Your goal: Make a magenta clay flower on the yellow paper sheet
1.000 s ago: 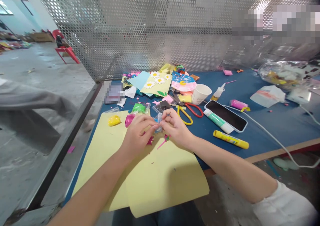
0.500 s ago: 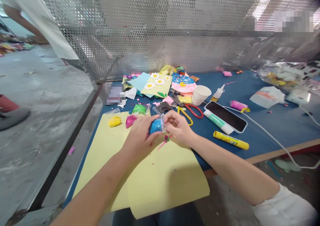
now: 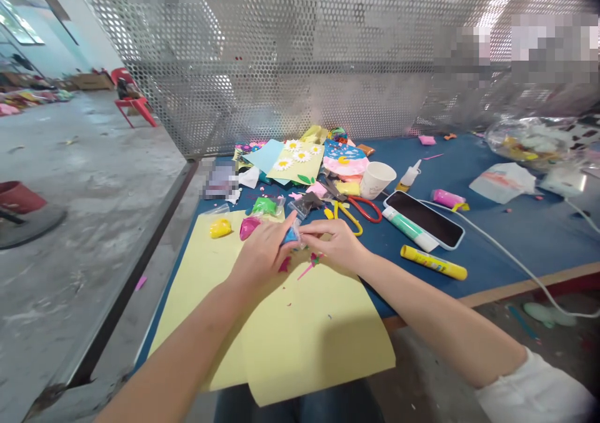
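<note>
A blue packet (image 3: 290, 235), its filling bright under clear, shiny plastic, sits between two bare hands near the centre of the view. The left hand (image 3: 262, 245) cups it from 8 o'clock, thumb and fingers hiding much of its body — only a short band of blue shows in the gap. On the packet's 3 o'clock side, colourless film meets the pinched fingertips of the right hand (image 3: 338, 243). Whether that end is unsealed is too small to tell — likewise whether the underside touches the yellow paper (image 3: 319, 360).
</note>
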Demonstrator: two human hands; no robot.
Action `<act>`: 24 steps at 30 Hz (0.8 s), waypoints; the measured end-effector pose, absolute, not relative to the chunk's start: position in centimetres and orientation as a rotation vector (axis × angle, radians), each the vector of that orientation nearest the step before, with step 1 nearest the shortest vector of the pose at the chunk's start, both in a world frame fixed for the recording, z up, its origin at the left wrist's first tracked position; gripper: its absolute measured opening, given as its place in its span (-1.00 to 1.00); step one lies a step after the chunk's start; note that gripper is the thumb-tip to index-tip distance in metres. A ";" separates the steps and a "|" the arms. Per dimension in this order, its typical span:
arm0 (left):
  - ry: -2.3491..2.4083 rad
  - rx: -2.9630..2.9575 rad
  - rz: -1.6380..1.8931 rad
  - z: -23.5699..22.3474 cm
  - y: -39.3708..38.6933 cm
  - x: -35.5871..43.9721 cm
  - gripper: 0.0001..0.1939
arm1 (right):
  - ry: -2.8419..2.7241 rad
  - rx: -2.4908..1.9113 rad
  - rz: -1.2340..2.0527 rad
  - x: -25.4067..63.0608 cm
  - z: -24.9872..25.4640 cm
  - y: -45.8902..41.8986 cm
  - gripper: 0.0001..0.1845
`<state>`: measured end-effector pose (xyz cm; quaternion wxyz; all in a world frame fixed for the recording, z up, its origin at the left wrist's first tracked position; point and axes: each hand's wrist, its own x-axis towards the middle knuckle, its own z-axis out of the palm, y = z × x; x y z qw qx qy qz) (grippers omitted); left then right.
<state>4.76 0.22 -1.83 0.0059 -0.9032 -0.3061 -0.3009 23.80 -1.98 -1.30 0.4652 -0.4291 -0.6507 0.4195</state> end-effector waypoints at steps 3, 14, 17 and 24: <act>-0.904 -2.801 -0.927 -1.6 0.1 4.8 -0.51 | -1.581 -1.031 1.105 23.7 -1.4 -2.2 -0.79; -0.917 -2.966 -0.870 -1.0 -0.4 5.2 -0.43 | -1.501 -0.907 1.418 23.7 -1.8 -2.3 -0.94; -1.034 -2.951 -0.960 -0.6 0.1 4.6 -0.44 | -1.386 -0.801 1.600 23.9 -1.4 -2.3 -0.84; -1.552 -2.425 -0.792 -1.6 2.6 2.6 -0.44 | -0.944 -0.691 1.654 24.8 -0.5 -1.2 -0.70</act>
